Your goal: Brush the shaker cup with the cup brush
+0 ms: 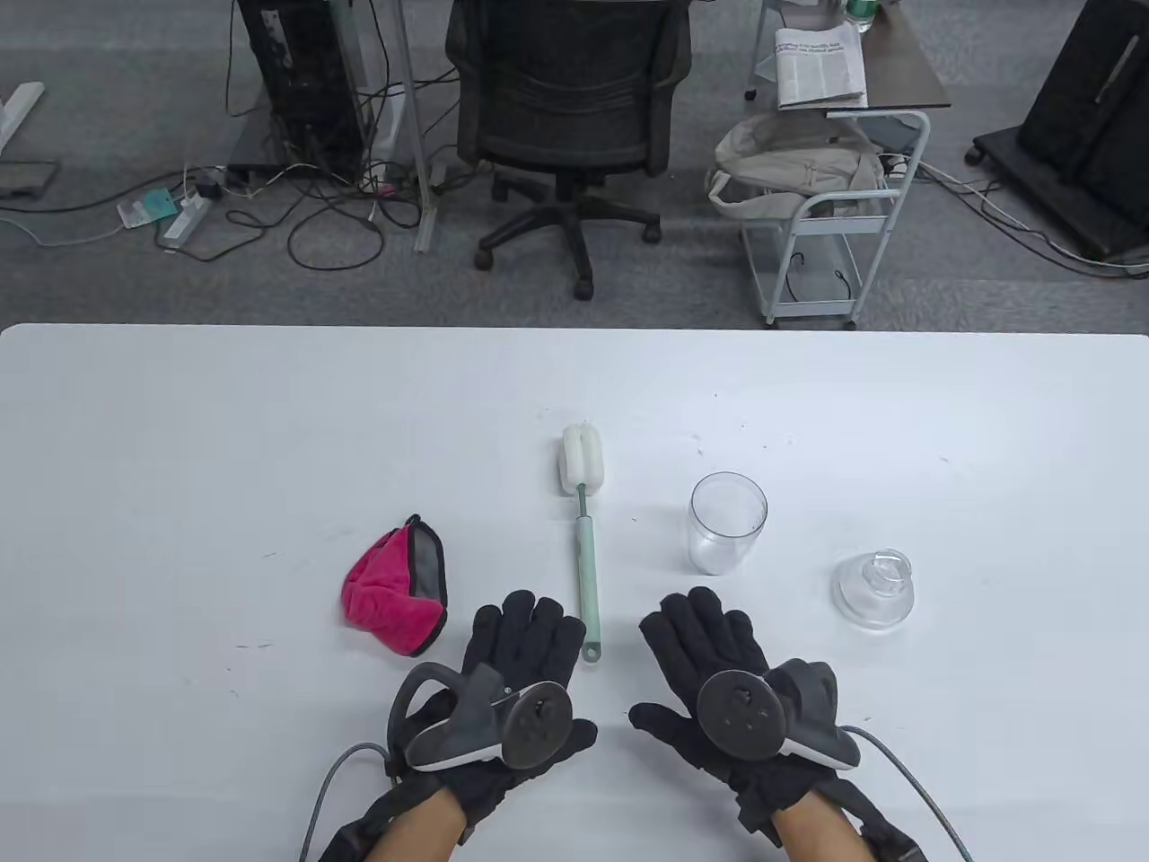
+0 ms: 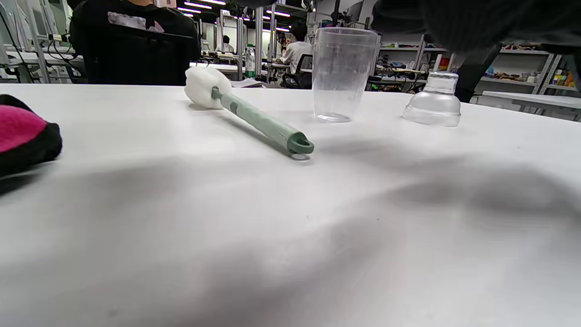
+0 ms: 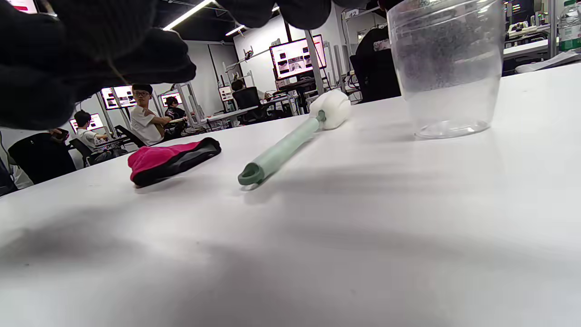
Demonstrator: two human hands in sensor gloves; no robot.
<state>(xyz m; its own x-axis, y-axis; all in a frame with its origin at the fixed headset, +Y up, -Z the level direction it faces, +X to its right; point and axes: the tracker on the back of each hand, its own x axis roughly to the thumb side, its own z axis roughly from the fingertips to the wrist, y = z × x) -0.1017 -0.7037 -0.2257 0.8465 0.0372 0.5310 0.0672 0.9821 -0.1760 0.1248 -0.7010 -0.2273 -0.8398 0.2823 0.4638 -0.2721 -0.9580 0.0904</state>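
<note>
Now, from above, my left hand and right hand lie palm-down on the table, fingers loosely spread, holding nothing. The cup brush lies between them, its loop end beside my left fingertips. Right of the brush stands the shaker cup, upright. My left wrist view shows brush left of cup; my right wrist view, my fingers hanging above the table

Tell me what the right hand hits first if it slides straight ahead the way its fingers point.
Most likely the shaker cup: the right hand lies flat, fingers aimed up the table, and the cup stands just beyond them. The fingertips point slightly left of it, so it might only graze its side.
</note>
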